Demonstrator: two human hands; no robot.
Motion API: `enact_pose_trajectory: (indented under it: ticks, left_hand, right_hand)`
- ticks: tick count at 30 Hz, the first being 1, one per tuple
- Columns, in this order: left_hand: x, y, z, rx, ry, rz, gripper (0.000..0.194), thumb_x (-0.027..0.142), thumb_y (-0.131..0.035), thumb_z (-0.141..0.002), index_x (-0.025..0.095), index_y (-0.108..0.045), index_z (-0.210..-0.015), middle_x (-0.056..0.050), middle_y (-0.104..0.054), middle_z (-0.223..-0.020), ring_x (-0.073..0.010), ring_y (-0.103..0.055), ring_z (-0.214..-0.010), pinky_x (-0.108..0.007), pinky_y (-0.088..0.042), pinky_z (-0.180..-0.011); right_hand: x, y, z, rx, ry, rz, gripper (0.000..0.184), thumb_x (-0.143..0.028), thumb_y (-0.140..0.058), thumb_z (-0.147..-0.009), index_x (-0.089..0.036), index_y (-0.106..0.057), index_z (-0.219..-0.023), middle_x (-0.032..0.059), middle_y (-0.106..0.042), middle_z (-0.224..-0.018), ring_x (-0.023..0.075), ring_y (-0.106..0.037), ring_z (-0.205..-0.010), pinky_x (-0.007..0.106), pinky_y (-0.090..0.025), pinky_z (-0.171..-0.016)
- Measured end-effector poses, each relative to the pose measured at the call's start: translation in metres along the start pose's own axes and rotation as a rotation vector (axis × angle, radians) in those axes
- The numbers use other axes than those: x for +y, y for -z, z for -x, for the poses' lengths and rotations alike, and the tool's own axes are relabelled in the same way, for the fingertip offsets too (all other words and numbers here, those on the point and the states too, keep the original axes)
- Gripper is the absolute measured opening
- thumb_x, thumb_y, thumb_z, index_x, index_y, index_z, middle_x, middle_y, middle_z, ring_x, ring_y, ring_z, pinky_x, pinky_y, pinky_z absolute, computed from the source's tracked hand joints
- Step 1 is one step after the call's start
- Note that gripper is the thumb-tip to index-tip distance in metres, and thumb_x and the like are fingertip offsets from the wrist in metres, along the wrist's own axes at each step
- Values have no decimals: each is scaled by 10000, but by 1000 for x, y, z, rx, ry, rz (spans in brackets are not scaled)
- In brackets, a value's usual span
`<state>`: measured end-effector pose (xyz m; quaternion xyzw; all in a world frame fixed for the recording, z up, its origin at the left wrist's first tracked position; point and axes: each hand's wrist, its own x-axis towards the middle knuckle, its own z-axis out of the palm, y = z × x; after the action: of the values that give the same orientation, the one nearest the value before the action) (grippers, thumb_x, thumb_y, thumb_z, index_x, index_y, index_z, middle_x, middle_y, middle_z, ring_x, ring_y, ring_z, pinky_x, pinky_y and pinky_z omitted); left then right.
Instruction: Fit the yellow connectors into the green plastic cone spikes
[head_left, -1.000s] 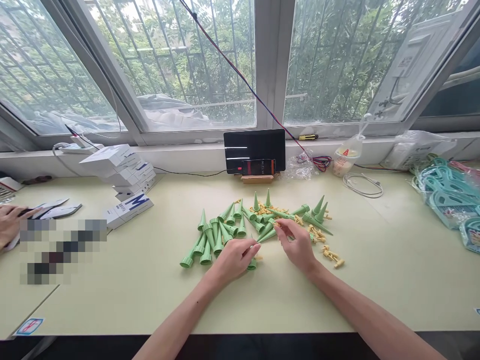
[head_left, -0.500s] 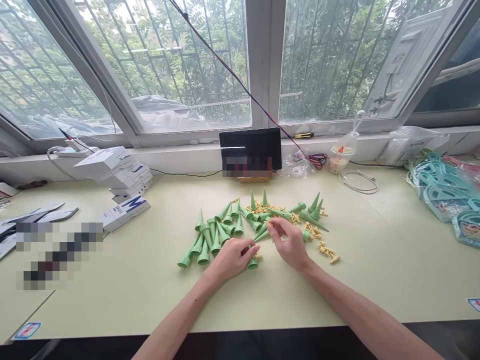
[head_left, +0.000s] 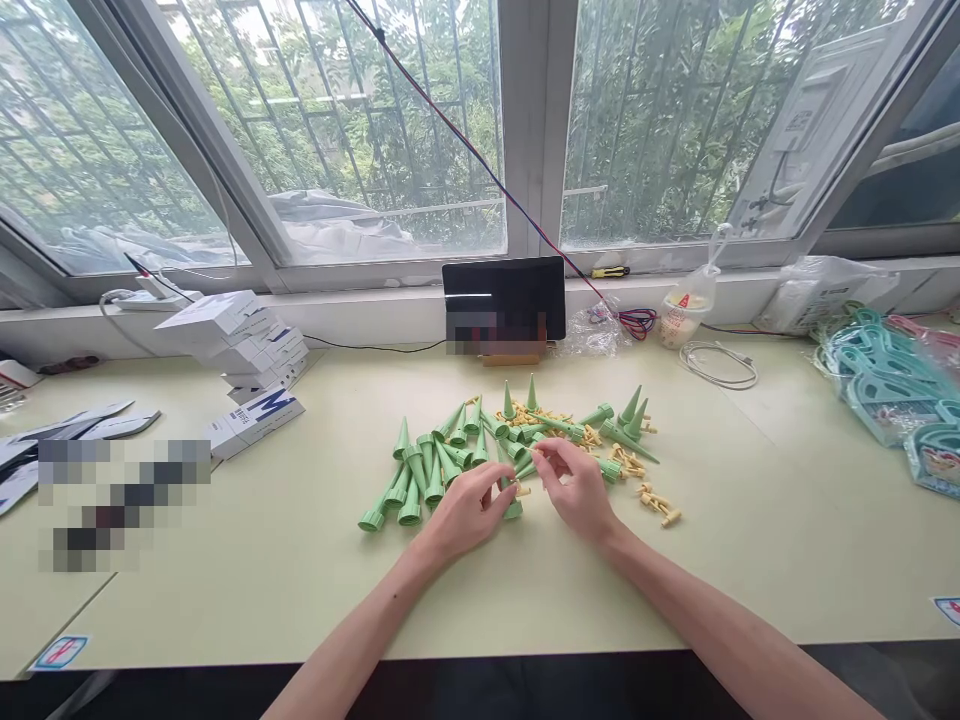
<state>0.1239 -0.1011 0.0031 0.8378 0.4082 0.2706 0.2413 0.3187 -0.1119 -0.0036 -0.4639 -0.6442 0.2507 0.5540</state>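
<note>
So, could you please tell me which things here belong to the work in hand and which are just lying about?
Apparently in use:
green cones, one at the left hand
small yellow pieces, one seemingly at the right hand

Just lying about:
white boxes
black screen
bagged cup
teal packages

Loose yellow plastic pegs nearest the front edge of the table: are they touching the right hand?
Apart. The head view shows pale green tabletop between the pegs and the right hand, wrist included.
</note>
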Motion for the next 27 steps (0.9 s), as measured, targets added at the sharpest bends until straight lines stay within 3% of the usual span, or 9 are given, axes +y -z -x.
enact_pose_trajectory:
  ticks: [8,11,19,27]
  left_hand:
    - [-3,1,0,25,-22,66,179,286,-415,-1025,206,-575,-1032,-10,-528,-893,-107,-494,-652,-237,-434,-639]
    - [-4,1,-1,100,-1,79,200,288,-400,-1032,212,-585,-1029,-10,-509,-875,-112,-481,-665,-231,-425,-621]
    - [-3,2,-5,272,144,240,225,339,-424,-1022,206,-605,-1028,2,-498,-820,-89,-442,-562,-226,-408,-532]
    - [-2,2,-5,296,151,257,214,343,-440,-1014,207,-605,-1013,4,-503,-809,-86,-447,-546,-229,-407,-517]
  right_hand:
    - [0,-1,0,-28,-33,-22,216,-369,-550,-970,-177,-649,-955,46,-647,-795,150,-578,-602,276,-510,-566]
    - [0,-1,0,-52,-46,-37,240,-388,-537,-977,-177,-645,-938,40,-632,-765,145,-561,-582,271,-495,-547]
    - [0,-3,2,-105,-67,-71,261,-401,-520,-989,-181,-647,-930,38,-620,-766,143,-539,-579,271,-480,-542]
    - [0,-2,3,-136,-58,-75,218,-378,-540,-984,-192,-646,-944,44,-643,-797,152,-548,-599,278,-477,-546]
